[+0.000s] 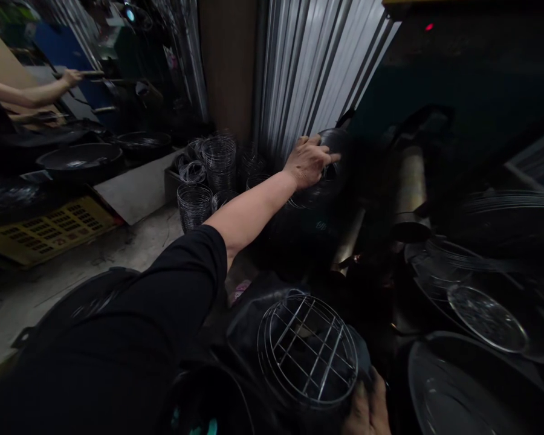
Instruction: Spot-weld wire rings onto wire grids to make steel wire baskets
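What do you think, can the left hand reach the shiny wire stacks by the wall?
Probably yes: the left hand grips a dark pan close beside the wire stacks, and nothing seems to stand between them.

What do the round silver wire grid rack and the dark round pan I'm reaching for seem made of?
Round silver wire grid rack: likely bare steel wire, bright; thin rods glint. Dark round pan gripped by the left hand: probably black-coated metal, faint sheen; dim light leaves it open.

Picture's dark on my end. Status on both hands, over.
Left hand stretched out, gripping black pan. Right hand low, touching round wire rack. Wire rack stacks beside left arm.
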Demonstrator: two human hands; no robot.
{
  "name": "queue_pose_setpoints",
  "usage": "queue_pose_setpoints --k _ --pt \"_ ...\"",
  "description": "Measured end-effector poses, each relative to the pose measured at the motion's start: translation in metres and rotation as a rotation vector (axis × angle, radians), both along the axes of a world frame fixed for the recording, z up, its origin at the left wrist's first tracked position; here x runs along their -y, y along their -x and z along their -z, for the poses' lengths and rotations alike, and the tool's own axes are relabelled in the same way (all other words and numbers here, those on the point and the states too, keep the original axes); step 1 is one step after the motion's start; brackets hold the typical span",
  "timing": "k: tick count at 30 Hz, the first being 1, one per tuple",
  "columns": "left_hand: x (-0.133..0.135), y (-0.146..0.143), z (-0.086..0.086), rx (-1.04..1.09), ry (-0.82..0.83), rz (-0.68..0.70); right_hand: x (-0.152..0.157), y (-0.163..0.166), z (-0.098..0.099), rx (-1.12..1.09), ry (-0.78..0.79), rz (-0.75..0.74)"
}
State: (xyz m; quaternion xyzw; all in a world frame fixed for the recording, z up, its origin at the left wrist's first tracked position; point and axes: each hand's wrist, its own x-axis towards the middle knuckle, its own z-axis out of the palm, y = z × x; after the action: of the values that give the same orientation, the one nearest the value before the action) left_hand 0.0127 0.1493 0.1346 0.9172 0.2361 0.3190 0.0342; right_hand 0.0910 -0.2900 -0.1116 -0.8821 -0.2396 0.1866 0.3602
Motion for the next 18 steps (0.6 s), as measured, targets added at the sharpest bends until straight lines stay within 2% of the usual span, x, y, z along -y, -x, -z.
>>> queue_pose_setpoints --k 5,7,11,14,18 --pt "0.000 -0.002 0.008 0.083 0.081 0.003 0.001 -0.004 -0.002 0.016 0.007 -0.079" --pt "-0.003 -0.006 0.008 -0.005 0.096 -0.060 -0.001 -0.002 -0.007 -0.011 -0.009 -0.059" --pt "-0.003 -0.010 -0.001 -0.186 -0.004 -0.199 -0.008 0.007 -0.021 -0.080 0.028 0.021" --pt "0.006 -0.009 -0.006 -0.217 -0.093 -0.242 -0.014 0.015 -0.034 -0.105 -0.026 0.092" --pt "0.013 -0.007 -0.002 -0.196 -0.153 -0.267 -0.019 0.019 -0.048 -0.186 -0.056 0.107"
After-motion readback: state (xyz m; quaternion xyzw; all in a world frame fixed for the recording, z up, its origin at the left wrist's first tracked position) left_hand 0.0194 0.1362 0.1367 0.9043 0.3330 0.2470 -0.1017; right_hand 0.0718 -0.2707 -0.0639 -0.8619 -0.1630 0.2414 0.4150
